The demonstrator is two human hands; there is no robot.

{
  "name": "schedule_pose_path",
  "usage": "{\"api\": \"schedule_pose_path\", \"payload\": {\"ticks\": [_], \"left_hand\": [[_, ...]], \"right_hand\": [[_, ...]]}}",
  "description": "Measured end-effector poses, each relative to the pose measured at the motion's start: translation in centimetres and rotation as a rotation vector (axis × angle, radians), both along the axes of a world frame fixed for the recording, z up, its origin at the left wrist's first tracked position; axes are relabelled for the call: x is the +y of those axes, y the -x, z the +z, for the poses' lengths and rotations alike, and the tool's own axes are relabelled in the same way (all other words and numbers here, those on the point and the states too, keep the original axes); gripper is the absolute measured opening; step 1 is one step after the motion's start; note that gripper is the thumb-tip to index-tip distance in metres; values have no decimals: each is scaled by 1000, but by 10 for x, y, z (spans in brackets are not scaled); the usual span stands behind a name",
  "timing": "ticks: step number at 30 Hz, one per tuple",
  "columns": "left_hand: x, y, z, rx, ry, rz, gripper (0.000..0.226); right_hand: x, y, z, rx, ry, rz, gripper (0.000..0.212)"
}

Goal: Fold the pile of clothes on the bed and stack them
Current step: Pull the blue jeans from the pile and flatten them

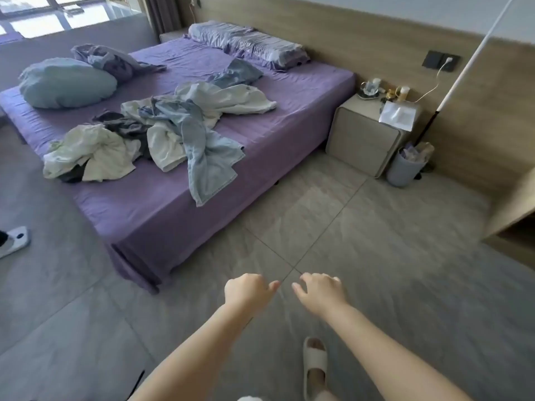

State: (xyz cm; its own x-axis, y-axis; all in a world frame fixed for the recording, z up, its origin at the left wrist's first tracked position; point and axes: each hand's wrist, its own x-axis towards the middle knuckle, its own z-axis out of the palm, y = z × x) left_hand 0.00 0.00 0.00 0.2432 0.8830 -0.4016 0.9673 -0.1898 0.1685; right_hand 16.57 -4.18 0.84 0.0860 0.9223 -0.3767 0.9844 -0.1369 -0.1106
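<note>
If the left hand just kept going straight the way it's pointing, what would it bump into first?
Probably nothing soon. The left hand points forward over bare floor tiles, to the right of the purple bed. Farther along that line stands the bedside table, though depth is hard to judge.

The person is showing two bare forearms with no sleeves reaching the wrists, and the left hand (246,292) and right hand (320,290) are wearing no rings, watch or gloves. One foot is wearing a pale cream slide sandal (314,367) with a broad, smooth strap and an open toe.
</note>
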Motion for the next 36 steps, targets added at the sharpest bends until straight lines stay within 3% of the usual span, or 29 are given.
{"api": "schedule_pose_path", "payload": {"ticks": [19,36], "left_hand": [[113,-123,-17,51,118,165,43],[273,-107,-22,26,176,94,42]], "right_hand": [[134,-127,-39,147,103,-36,34],[272,-119,-35,144,140,-177,31]]}}
